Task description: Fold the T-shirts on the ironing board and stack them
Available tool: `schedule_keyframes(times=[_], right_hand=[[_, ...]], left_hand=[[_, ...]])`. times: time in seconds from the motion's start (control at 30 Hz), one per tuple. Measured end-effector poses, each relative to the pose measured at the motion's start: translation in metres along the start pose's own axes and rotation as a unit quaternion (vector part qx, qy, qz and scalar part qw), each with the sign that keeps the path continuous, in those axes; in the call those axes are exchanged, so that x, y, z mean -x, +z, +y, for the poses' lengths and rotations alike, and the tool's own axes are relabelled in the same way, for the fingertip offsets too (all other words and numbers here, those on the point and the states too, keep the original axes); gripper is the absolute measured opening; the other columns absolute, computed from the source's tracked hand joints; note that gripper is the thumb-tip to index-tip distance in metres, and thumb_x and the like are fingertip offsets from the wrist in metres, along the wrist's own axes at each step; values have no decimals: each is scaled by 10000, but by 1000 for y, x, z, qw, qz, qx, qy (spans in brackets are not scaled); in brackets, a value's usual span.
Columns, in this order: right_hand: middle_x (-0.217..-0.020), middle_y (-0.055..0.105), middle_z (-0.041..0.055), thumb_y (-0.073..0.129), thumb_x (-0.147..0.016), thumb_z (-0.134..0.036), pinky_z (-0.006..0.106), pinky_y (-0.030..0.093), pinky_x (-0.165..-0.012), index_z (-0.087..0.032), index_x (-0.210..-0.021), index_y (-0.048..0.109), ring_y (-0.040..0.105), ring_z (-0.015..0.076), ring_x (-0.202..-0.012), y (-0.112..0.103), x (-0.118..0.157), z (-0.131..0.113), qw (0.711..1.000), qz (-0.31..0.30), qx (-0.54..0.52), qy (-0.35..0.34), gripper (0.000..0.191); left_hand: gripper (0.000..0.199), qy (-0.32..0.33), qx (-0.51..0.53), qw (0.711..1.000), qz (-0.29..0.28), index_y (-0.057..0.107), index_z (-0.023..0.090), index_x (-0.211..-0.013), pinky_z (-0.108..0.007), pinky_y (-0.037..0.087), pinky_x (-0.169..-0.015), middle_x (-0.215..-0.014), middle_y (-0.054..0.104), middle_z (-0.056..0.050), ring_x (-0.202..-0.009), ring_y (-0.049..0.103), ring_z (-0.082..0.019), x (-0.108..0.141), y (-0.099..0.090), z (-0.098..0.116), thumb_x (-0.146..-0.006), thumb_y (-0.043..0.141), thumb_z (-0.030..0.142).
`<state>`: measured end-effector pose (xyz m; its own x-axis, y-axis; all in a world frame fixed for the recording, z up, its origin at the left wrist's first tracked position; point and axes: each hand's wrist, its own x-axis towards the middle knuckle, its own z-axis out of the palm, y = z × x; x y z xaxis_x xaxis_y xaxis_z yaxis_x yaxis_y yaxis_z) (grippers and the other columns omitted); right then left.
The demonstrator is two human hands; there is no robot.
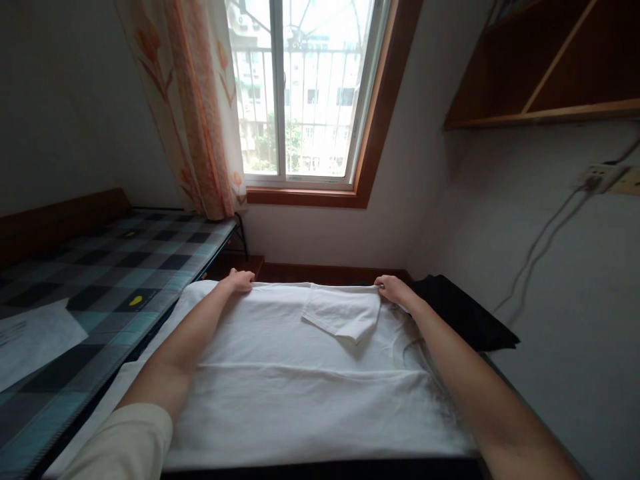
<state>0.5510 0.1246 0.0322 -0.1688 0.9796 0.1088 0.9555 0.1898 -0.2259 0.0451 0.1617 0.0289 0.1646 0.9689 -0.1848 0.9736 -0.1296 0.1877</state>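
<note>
A white shirt (280, 333) lies spread over a surface in front of me, with creases running across it. Its short sleeve (345, 310) is folded inward near the far edge. My left hand (242, 280) pinches the far edge of the cloth on the left. At the sleeve's right end, my right hand (393, 291) grips the same far edge, fingers closed on the fabric. The rounded neckline (410, 343) is partly hidden by my right forearm.
A bed with a checked mattress (165, 257) and a white paper (40, 340) stands at the left. Black cloth (465, 313) lies at the right by the wall. Ahead are a curtain (200, 120) and window frame (310, 197); a shelf (540, 115) hangs upper right, above a cable (533, 257).
</note>
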Motion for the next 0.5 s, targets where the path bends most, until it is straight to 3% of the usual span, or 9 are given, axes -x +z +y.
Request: schedule_keyframes(times=[0.2,0.37,0.5], right_hand=[[-1003,719,54,552,-806,-162,285,402,-773,-239,-920,733,623,202,-892,-7,4,-2,997,7,79,-17,227],[-975,719,62,542,-831,-202,328,367,-817,-241,-903,731,597,226,-931,-6,8,-1,993,5,118,-23,207],[-949,717,73,564,-817,-187,338,341,-810,-226,-873,728,585,236,-928,-1,10,-4,992,12,122,-25,177]], left_hand=[[129,-35,-53,998,-3,602,174,-732,-476,298,-960,-887,707,-127,-948,613,-321,17,-15,-41,-619,540,166],[189,-58,-73,996,1,623,188,-787,-442,304,-965,-930,720,-95,-976,616,-310,35,-27,-75,-613,551,177],[146,-72,-44,996,41,628,189,-743,-392,313,-944,-909,723,-78,-1019,599,-308,49,-39,-96,-610,582,149]])
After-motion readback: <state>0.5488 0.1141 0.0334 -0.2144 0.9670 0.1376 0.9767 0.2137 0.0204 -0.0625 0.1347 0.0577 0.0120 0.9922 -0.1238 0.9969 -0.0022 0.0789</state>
